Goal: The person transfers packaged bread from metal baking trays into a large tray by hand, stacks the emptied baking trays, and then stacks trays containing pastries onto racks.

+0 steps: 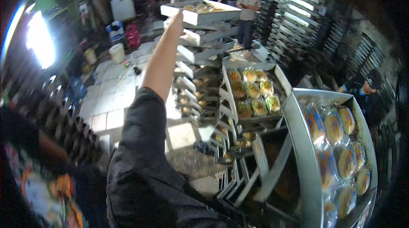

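Note:
My left arm stretches forward in a dark sleeve. At its end my left hand [179,22] is at the near wall of a shallow metal tray [217,17], its fingers closed at the edge and partly hidden. That tray holds packaged bread and tops a tall, staggered stack of trays [185,53]. To the right, another metal tray [229,96] carries rows of round buns [252,89] in clear bags. Nearest me, a larger-looking tray [300,155] holds bagged buns [334,128] with blue print. My right hand is out of view.
A person [248,13] stands behind the stacks; another in dark clothes [362,89] is at the right. Someone in a patterned shirt [42,189] is close at left. Tall tray stacks [298,13] line the back. A white bucket [116,53] stands on the tiled floor [110,96].

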The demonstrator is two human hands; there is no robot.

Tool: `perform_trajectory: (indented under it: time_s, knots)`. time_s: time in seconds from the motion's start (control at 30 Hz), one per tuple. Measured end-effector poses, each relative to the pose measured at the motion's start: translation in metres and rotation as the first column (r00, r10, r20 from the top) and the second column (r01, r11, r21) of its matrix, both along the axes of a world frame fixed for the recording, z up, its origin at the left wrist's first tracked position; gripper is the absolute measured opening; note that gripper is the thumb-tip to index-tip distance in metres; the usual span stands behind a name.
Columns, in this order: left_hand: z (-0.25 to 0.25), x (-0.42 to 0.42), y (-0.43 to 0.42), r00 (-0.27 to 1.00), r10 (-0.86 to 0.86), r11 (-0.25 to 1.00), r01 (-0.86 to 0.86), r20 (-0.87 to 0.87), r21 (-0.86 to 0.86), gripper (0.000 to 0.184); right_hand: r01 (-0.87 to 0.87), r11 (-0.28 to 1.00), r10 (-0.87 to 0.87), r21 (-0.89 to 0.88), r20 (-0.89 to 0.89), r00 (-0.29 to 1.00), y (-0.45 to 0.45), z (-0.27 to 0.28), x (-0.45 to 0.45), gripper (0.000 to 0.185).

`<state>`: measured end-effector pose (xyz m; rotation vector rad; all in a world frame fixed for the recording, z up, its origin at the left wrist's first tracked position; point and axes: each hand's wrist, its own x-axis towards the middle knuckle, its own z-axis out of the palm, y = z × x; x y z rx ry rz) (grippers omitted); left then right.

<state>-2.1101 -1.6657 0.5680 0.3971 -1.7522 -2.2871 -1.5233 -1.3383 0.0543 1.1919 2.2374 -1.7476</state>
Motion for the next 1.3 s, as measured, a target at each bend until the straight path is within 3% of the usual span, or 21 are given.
perform_trajectory:
  time_s: [0.07,0.13,0.17,0.23,0.47,0.6,0.67,0.7,0.77,0.8,0.87,0.93,0.97,1.0,1.03,1.07,1.1,1.13,1.2,1.27,1.3]
  knots:
    - [0.002,-0.068,0.0,0.998,-0.066,0.998,0.066,0.018,-0.002,0.072,0.096,0.995,-0.096,-0.007,0.014,0.995,-0.024,-0.012,-0.027,0.035]
    - [-0.031,-0.191,-0.011,0.923,-0.323,0.895,0.369,-0.208,0.249,0.073,0.216,0.976,-0.215,-0.015,0.04,0.976,-0.055,-0.024,-0.056,0.037]
    - [-0.038,-0.209,-0.002,0.881,-0.298,0.916,0.372,-0.368,0.148,0.061,0.283,0.959,-0.281,-0.015,0.052,0.958,-0.07,-0.028,-0.069,0.037]
    - [-0.035,-0.22,0.001,0.856,-0.292,0.921,0.372,-0.426,0.116,0.05,0.408,0.912,-0.404,-0.036,0.089,0.91,-0.108,-0.037,-0.091,0.039]
    - [-0.068,-0.334,0.012,0.733,-0.668,0.727,0.608,0.127,0.319,0.03,0.605,0.791,-0.591,-0.094,0.143,0.794,-0.2,-0.041,-0.159,0.044]
    - [-0.079,-0.272,0.015,0.699,-0.658,0.594,0.711,-0.281,0.377,0.02,0.556,0.825,-0.532,-0.105,0.191,0.825,-0.188,-0.042,-0.192,0.047]
    - [-0.093,-0.242,-0.004,0.749,-0.636,0.688,0.659,-0.184,0.305,0.024,0.502,0.858,-0.468,-0.109,0.236,0.852,-0.168,-0.035,-0.212,0.049]
    - [-0.069,-0.149,-0.005,0.759,-0.606,0.695,0.651,-0.239,0.306,0.023,0.471,0.875,-0.432,-0.113,0.258,0.864,-0.158,-0.03,-0.223,0.05]
    - [-0.11,-0.147,-0.016,0.817,-0.528,0.717,0.575,-0.232,0.394,0.022,0.428,0.895,-0.394,-0.124,0.231,0.89,-0.152,-0.016,-0.247,0.051]
    - [-0.099,-0.106,-0.017,0.814,-0.552,0.751,0.579,-0.179,0.317,0.014,0.407,0.904,-0.376,-0.132,0.207,0.903,-0.152,-0.007,-0.257,0.052]
    - [-0.106,-0.066,-0.003,0.859,-0.507,0.799,0.496,-0.063,0.341,0.009,0.489,0.864,-0.5,-0.121,-0.076,0.863,-0.175,0.012,-0.278,0.05]
    - [-0.096,-0.01,0.023,0.873,-0.469,0.82,0.486,-0.13,0.303,0.013,0.572,0.809,-0.58,-0.137,-0.35,0.736,-0.19,0.026,-0.283,0.049]
    - [-0.103,-0.004,0.035,0.838,-0.528,0.787,0.543,-0.135,0.293,0.016,0.581,0.803,-0.587,-0.131,-0.341,0.735,-0.19,0.029,-0.274,0.049]
    - [-0.109,0.001,0.047,0.798,-0.586,0.748,0.6,-0.142,0.284,0.019,0.165,0.94,-0.215,0.298,0.144,0.966,-0.187,0.033,-0.263,0.043]
    - [-0.111,0.009,0.058,0.757,-0.64,0.73,0.652,-0.131,0.203,0.024,-0.109,0.914,-0.082,0.391,0.442,0.893,-0.19,0.032,-0.256,0.039]
    - [-0.118,0.013,0.072,0.714,-0.669,0.683,0.701,-0.209,0.208,0.025,-0.413,0.827,0.037,0.381,0.697,0.716,-0.192,0.031,-0.249,0.036]
    - [-0.122,0.025,0.086,0.698,-0.693,0.661,0.715,-0.179,0.228,0.025,0.309,0.928,-0.333,0.208,0.094,0.938,-0.206,0.021,-0.24,0.037]
    - [-0.125,0.034,0.097,0.679,-0.719,0.638,0.729,-0.148,0.246,0.025,0.691,0.627,-0.777,-0.36,-0.348,0.524,-0.213,0.013,-0.233,0.037]
    - [-0.149,0.03,0.114,0.612,-0.79,0.594,0.781,-0.045,0.194,0.026,0.682,0.602,-0.793,-0.416,-0.209,0.572,-0.218,0.036,-0.211,0.036]
    - [-0.162,0.034,0.132,0.579,-0.807,0.584,0.812,-0.118,-0.014,0.023,0.674,0.569,-0.785,-0.47,-0.069,0.615,-0.223,0.09,-0.205,0.034]
    - [-0.17,0.033,0.141,0.582,-0.805,0.567,0.811,-0.111,0.143,0.046,0.631,0.597,-0.76,-0.495,-0.099,0.642,-0.225,0.125,-0.221,0.032]
